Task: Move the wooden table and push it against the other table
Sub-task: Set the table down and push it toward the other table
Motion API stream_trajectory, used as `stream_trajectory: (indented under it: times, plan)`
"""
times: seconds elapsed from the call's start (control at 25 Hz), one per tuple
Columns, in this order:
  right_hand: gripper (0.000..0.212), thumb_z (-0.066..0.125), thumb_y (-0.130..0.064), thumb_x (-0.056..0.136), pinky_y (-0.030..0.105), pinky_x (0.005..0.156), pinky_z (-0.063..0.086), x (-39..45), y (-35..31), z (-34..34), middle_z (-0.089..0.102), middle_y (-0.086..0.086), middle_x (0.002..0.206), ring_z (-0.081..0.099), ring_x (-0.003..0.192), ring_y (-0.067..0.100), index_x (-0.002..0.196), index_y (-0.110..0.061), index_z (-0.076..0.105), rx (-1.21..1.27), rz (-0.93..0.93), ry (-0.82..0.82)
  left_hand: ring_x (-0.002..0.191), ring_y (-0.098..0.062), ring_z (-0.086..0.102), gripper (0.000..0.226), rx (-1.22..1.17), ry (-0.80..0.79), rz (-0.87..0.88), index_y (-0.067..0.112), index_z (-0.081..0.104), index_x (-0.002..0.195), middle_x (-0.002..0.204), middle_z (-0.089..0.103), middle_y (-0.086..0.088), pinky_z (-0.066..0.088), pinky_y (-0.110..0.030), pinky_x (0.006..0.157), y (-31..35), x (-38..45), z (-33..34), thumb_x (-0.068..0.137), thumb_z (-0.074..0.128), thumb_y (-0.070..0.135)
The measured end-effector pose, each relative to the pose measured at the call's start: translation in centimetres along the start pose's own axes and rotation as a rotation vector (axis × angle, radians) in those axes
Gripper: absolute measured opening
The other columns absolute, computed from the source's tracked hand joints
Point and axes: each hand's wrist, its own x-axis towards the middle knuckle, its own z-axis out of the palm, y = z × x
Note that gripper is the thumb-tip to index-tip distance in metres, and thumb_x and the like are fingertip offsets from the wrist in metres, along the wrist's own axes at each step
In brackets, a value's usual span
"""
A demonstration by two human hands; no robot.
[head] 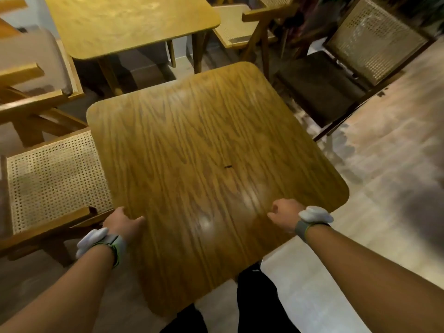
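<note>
A square wooden table (206, 150) with rounded corners and dark grain fills the middle of the view, turned at an angle to me. My left hand (122, 222) grips its left edge near the front corner, thumb on top. My right hand (284, 213) grips its right edge, fingers curled over the rim. A second, lighter wooden table (129, 22) stands beyond it at the upper left. A gap of floor lies between the two tabletops, and their edges are not parallel.
A cane-seat chair (52, 179) touches the table's left side. A cushioned chair (31, 61) stands at far left. A dark-seat chair with a cane back (355, 68) is at the right, another cane chair (237, 25) behind. Bare floor (384, 183) lies to the right. My legs show under the near corner.
</note>
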Motion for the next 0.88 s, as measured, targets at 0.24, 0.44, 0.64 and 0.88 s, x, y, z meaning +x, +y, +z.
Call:
stream_trajectory:
  times: [0.24,0.44,0.64,0.88]
  plan:
    - [0.03,0.055,-0.035,0.09,0.032,0.07,0.044,12.5,6.1,-10.5,0.065,0.015,0.112,0.06,0.092,0.035,0.106,-0.011,0.06,-0.029,-0.065,0.112,0.113,-0.041,0.056,0.074,0.086,0.103,-0.07,-0.001,0.047,0.134,0.129,0.057,-0.024,0.048,-0.048,0.091,4.4,1.0,2.2,0.074,0.08,0.026]
    - [0.058,0.059,-0.035,0.089,0.039,0.088,0.045,21.7,8.0,-16.7,0.056,0.018,0.134,0.055,0.116,0.039,0.138,-0.009,0.044,0.007,-0.075,0.18,0.124,-0.043,0.048,0.081,-0.034,0.166,-0.231,0.002,0.037,0.142,0.14,0.047,-0.024,0.043,-0.052,0.1,8.5,3.1,2.7,0.077,0.078,0.027]
    - [0.079,0.07,-0.039,0.082,0.05,0.103,0.041,26.2,8.4,-17.7,0.048,0.021,0.142,0.048,0.126,0.042,0.143,-0.005,0.034,0.247,0.012,0.127,0.129,-0.046,0.042,0.093,-0.141,0.203,-0.441,0.004,0.027,0.145,0.144,0.041,-0.024,0.037,-0.056,0.105,6.8,4.5,0.9,0.073,0.08,0.034]
    - [0.11,0.085,-0.039,0.066,0.049,0.109,0.034,26.7,6.9,-17.7,0.037,0.019,0.151,0.036,0.136,0.04,0.149,-0.007,0.02,0.384,0.148,0.155,0.123,-0.041,0.05,0.1,-0.314,0.156,-0.446,0.004,0.036,0.139,0.139,0.05,-0.02,0.042,-0.052,0.101,6.2,6.0,-0.3,0.059,0.09,0.026]
